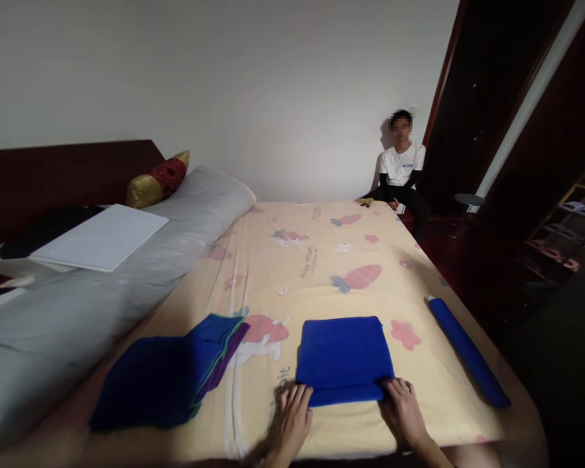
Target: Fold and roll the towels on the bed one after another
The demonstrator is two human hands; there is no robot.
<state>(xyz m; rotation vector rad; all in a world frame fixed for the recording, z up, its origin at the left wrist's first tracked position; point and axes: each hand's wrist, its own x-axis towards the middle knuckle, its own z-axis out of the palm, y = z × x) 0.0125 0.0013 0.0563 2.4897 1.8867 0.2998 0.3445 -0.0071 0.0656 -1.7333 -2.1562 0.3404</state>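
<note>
Head view: a flat, square, deep-blue cloth lies on a cream bed sheet with pink carrots and flowers, near the sheet's front edge and right between the two hands; a thin strip runs along its near side, like a fold; the left hand is at the near left corner with its fingers bent down, and the right hand is at the near right corner in much the same way; I cannot tell if the fingers pinch the cloth or only press on it; one hand at each corner would likely keep that side straight and stop the cloth from sliding.

To the left lies a loose pile of blue cloth with green edges, and a dark purple cloth shows at its right side; to the right a long, thin blue roll lies along the sheet's right edge; both are apart from the square, maybe to leave room for the hands; farther back a puffy grey bedcover is bunched up on the left, with a flat white board on it; another person in a white shirt sits by the far right corner.
</note>
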